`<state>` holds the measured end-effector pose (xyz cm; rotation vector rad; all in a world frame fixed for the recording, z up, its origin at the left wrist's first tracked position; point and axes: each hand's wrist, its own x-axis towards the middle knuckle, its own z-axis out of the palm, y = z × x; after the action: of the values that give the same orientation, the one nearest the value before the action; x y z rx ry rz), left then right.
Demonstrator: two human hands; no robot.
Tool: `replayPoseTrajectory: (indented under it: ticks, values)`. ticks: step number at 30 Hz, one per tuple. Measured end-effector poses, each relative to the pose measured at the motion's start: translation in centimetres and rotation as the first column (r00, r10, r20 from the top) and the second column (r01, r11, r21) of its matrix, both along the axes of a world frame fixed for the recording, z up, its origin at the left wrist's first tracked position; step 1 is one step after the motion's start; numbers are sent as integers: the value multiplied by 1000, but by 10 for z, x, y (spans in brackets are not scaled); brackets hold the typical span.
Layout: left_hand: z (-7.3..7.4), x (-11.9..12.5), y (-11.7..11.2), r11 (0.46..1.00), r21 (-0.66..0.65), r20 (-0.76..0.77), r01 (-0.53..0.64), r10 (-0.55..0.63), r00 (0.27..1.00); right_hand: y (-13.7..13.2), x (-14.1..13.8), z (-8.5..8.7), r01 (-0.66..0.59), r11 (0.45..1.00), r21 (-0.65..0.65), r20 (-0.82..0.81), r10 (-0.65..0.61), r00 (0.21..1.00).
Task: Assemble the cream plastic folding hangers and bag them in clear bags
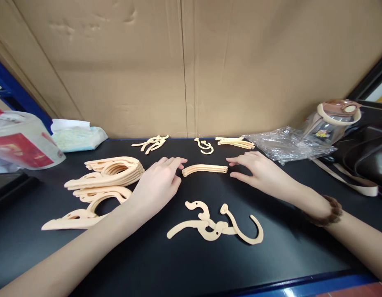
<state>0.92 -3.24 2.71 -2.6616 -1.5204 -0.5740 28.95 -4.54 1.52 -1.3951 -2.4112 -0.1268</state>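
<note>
A small stack of cream curved plastic bars (205, 168) lies on the black table between my hands. My left hand (161, 179) is beside its left end, thumb and fingers apart; I cannot tell whether a fingertip touches it. At the right end my right hand (258, 172) is open, fingers stretched toward the bars with a small gap. Nearer to me lie loose hanger parts: a cream hook (248, 237) and flat curved pieces (206, 227) that overlap. Left of my left hand are piled cream folding hangers (116, 173), partly hidden by my forearm.
Along the back lie more arm pieces (152, 144), small hooks (205, 146) and stacked bars (235, 142). Crumpled clear plastic (280, 144), a clear bottle (329, 123) and a black bag (364, 148) sit right. A tissue pack (78, 138) and white-red container (24, 140) stand left.
</note>
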Motion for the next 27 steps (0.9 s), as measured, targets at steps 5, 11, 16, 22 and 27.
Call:
replayPoseTrajectory:
  ticks: [5, 11, 16, 22, 27]
  values:
    - [-3, -1, 1, 999, -5, 13, 53, -53, 999, 0, 0, 0, -16, 998, -65, -80, 11, 997]
    - [-4, 0, 2, 998, 12, -1, 67, -67, 998, 0, -2, 0, -26, 996, -89, -137, 14, 990]
    - [-4, 0, 2, 994, -1, -34, 110, -110, 993, 0, -2, 0, -63, 994, -88, -130, 51, 990]
    - [-7, -1, 5, 994, 4, -40, 112, -112, 993, -2, -3, 1, -57, 995, -88, -125, 45, 991]
    - [-9, 0, 4, 996, -3, -36, 88, -88, 995, -1, -4, 2, -59, 993, -99, -134, 45, 990]
